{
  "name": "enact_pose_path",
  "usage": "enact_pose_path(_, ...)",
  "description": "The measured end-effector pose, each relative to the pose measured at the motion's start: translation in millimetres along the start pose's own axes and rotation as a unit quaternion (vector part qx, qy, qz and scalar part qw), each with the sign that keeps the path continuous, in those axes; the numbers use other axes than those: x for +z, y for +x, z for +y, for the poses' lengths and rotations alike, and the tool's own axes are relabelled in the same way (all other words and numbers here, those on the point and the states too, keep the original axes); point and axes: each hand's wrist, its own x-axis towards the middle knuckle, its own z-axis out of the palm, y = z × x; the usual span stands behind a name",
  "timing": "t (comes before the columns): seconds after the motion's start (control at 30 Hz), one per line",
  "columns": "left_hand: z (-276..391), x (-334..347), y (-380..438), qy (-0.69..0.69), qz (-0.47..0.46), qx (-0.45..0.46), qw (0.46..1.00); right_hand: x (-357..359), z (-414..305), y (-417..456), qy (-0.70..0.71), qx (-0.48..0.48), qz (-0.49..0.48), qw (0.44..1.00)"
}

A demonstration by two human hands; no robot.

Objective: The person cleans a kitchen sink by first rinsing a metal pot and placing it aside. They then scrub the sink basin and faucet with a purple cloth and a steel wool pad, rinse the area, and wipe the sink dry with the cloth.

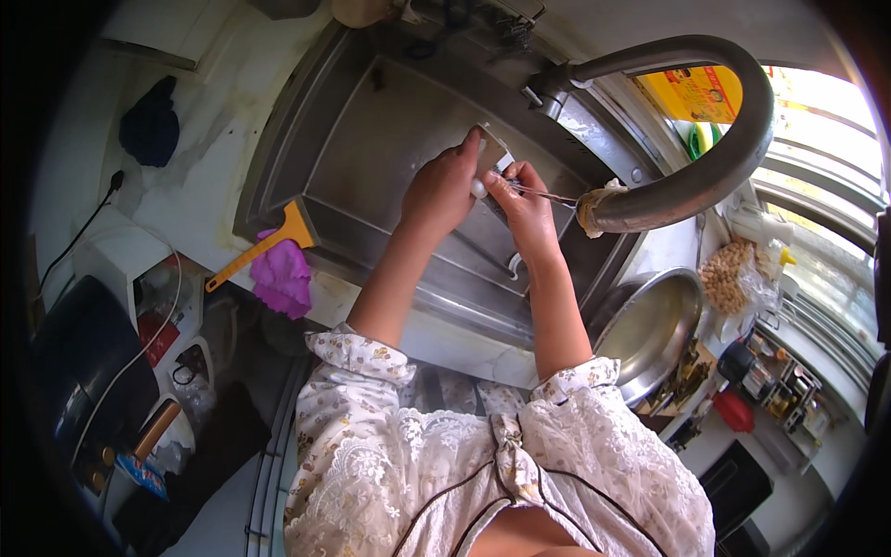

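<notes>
Over the stainless steel sink (397,118), my left hand (445,184) grips a small pale, flat-sided object (493,154) with a white rounded knob; what it is I cannot tell. My right hand (525,212) pinches a dark, mesh-like scrubber (509,179), probably metal, against the object's lower side. A thin stream of water (546,195) runs from the mouth of the curved faucet (738,132) to the fingers of my right hand. Cloth or tape is wrapped around that mouth. My fingers hide part of the object and scrubber.
A yellow squeegee (261,247) lies over a purple cloth (282,278) at the sink's left edge. A dark cloth (150,122) rests farther left. Right of the sink stand a large metal basin (651,327) and a bag of peanuts (731,278). The faucet arches over the right side.
</notes>
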Motion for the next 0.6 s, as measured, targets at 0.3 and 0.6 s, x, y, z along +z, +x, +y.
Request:
enact_pose_path(0.3,-10,14,-1,-0.065,0.047,-0.049,0.996,13,-9,15,-0.021,-0.070,0.104,0.992)
enact_pose_path(0.6,-9,21,-23,-0.053,0.008,-0.039,0.998,9,3,23,0.001,-0.023,0.134,0.991)
